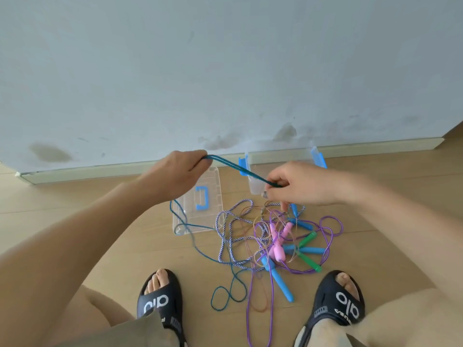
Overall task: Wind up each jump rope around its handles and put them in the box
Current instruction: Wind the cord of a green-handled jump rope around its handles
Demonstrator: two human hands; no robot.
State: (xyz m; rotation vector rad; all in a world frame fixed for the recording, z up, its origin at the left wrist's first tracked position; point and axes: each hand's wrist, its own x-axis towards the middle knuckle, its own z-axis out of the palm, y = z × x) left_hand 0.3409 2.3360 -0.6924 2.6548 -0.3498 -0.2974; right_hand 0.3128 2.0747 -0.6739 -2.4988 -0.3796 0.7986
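Observation:
My left hand (179, 171) grips a doubled length of teal jump rope (235, 167) and holds it up. The rope runs tight to my right hand (295, 184), which pinches it, with blue handles (294, 209) showing just below its fingers. The rest of the teal rope trails down over the floor in loops. Below my hands lies a tangled pile of jump ropes (275, 241): a white and blue braided one, a purple one, thin orange cords, with pink, blue and green handles. The clear plastic box (280, 159) with blue latches stands open by the wall.
The box's clear lid (200, 201) with a blue handle lies flat on the wooden floor left of the box. A grey-white wall and skirting board run behind. My two feet in black slides (160, 296) flank the pile's near side.

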